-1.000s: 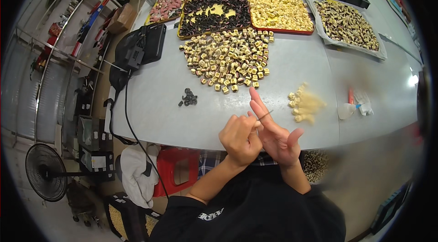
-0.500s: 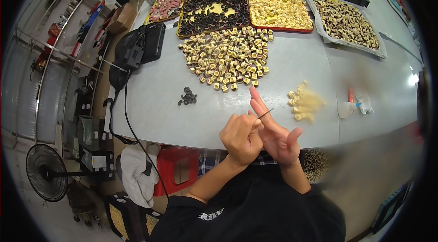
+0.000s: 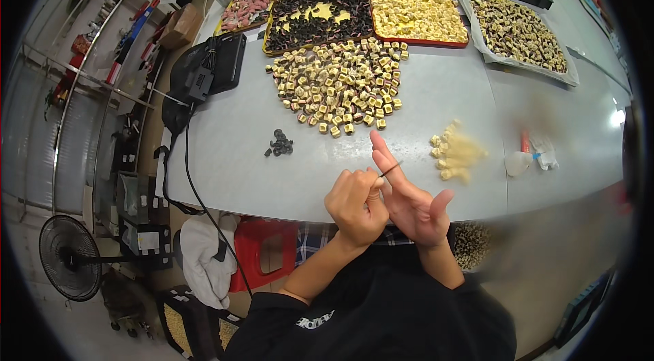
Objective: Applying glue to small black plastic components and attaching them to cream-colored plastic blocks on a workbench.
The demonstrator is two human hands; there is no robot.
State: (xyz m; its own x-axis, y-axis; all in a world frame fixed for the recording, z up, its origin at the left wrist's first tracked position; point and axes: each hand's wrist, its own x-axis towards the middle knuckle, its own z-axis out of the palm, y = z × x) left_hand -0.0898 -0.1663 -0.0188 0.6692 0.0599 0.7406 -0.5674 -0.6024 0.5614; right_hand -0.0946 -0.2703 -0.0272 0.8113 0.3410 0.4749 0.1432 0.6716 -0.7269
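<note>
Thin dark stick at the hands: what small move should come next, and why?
I'd perhaps draw the left hand slightly back so the thin dark stick comes clear of the right hand: the left hand grips the stick, and in this view it crosses the right hand's outstretched fingers, though contact is unclear.

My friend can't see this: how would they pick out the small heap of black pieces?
On the grey table, find the wide heap of two-toned cubes. Between its left part and the near edge sits the small heap of black pieces. These look all black, unlike the cubes, and no tray holds them.
</note>
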